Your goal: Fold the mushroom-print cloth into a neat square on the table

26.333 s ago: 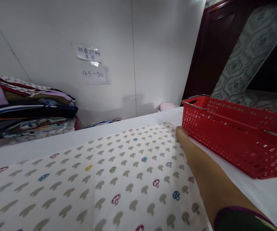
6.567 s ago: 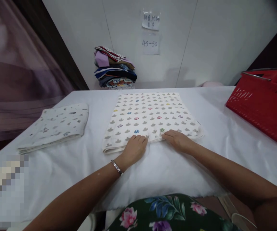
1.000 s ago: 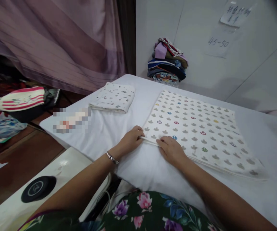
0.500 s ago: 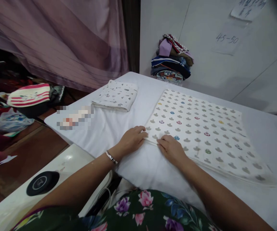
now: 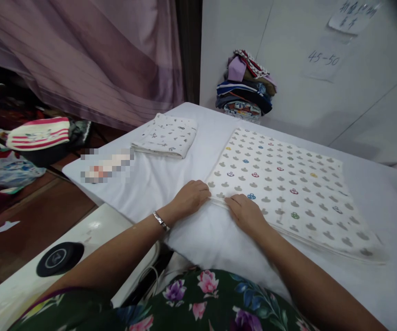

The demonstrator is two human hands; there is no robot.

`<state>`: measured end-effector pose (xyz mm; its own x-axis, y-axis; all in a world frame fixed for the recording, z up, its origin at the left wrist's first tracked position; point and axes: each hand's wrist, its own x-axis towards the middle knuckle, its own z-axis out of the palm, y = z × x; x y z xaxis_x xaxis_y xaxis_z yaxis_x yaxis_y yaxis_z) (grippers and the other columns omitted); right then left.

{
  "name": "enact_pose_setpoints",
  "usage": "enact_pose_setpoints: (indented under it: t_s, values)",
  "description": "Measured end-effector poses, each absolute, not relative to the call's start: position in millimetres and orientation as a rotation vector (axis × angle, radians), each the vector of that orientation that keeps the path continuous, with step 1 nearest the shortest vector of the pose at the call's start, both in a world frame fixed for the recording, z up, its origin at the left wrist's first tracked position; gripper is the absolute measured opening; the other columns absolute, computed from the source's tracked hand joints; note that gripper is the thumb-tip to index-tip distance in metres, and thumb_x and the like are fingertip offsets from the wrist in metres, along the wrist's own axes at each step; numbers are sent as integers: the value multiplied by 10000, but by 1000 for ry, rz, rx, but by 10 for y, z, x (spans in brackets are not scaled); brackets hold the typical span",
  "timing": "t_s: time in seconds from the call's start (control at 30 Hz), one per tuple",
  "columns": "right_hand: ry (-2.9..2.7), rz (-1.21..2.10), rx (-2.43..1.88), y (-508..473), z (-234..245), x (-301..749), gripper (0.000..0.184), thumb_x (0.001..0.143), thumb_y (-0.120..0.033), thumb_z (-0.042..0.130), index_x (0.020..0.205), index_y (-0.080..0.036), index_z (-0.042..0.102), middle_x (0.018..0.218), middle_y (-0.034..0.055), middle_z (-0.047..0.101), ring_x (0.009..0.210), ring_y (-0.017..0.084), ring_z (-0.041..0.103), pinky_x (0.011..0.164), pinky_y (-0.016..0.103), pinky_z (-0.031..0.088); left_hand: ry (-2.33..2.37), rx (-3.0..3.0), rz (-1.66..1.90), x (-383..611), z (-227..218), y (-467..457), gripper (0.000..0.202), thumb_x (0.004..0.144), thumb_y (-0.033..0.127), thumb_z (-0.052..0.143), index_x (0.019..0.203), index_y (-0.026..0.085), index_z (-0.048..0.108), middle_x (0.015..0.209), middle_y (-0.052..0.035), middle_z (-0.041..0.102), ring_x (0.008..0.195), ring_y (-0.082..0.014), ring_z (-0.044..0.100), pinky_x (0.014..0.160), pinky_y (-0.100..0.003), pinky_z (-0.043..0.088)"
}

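A folded white cloth with grey and coloured mushroom prints (image 5: 288, 188) lies flat on the white-covered table (image 5: 170, 184). My left hand (image 5: 191, 197), with a bracelet at the wrist, rests at the cloth's near left corner, its fingers curled onto the edge. My right hand (image 5: 244, 214) lies just to the right of it on the near edge, fingers bent over the hem. Whether either hand pinches the layers is hard to make out.
A smaller folded patterned cloth (image 5: 165, 135) lies at the table's far left. A stack of folded fabrics (image 5: 246, 87) stands against the white wall. A purple curtain (image 5: 91, 55) hangs left. A white surface with a black round disc (image 5: 58, 259) is at lower left.
Over the last second both hands have stayed at the cloth's near left corner with only small finger shifts; the view has drifted slightly.
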<state>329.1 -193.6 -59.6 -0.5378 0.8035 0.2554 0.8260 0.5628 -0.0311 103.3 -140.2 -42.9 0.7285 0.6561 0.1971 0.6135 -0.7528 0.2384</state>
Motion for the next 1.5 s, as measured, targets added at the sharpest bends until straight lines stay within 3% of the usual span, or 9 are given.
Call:
enact_pose_setpoints:
  t_s: [0.47,0.7,0.83,0.93,1.07,1.27,1.5]
  values:
    - [-2547,-86,-1284,-1964,-631,3265,252,917,-132,393,1018,-150,623,936,81,599,836,196,484,724,305,396,1020,2813,389,979,-453,-1435,279,932,243,388,889,191,659,942,-57,617,905,-186,507,776,-334,378]
    - [-2519,-120,-1310,-1983,-601,3193,217,930,-150,390,953,-171,605,860,47,560,789,173,462,694,290,358,1123,2656,420,1095,-270,-1306,320,923,337,399,760,198,636,837,-35,614,812,-167,544,723,-296,405]
    - [-2468,-143,-1310,-1978,-617,3159,219,940,-176,377,1017,-195,582,831,32,535,760,163,447,667,283,333,1398,2375,531,1341,-218,-935,225,884,332,446,952,211,623,1033,-48,613,938,-183,568,768,-287,418]
    - [-2454,-106,-1330,-1961,-628,3131,221,920,-186,429,1101,-217,551,848,26,529,771,164,447,665,283,322,1588,2173,462,1561,-265,-536,306,836,339,505,1077,165,577,1096,-104,614,998,-220,575,815,-303,410]
    - [-2461,-18,-1379,-1938,-637,3099,257,895,-201,475,1143,-249,523,871,21,526,779,169,446,666,285,314,1675,2040,389,1851,-346,-42,328,845,377,468,1043,136,573,998,-125,664,930,-222,620,748,-283,431]
    - [-2448,-26,-1381,-1921,-660,3086,283,885,-207,481,1161,-261,508,854,26,524,777,183,448,670,298,311,1832,1923,346,2245,-348,467,373,847,437,428,1019,138,570,1099,-166,634,975,-259,616,704,-302,453]
    - [-2427,-103,-1365,-1842,-831,3070,314,813,-277,562,1121,-261,501,800,10,519,708,173,437,623,295,314,1848,2121,359,2377,-402,643,268,865,279,388,1065,179,534,1132,-141,597,1033,-251,589,790,-332,447]
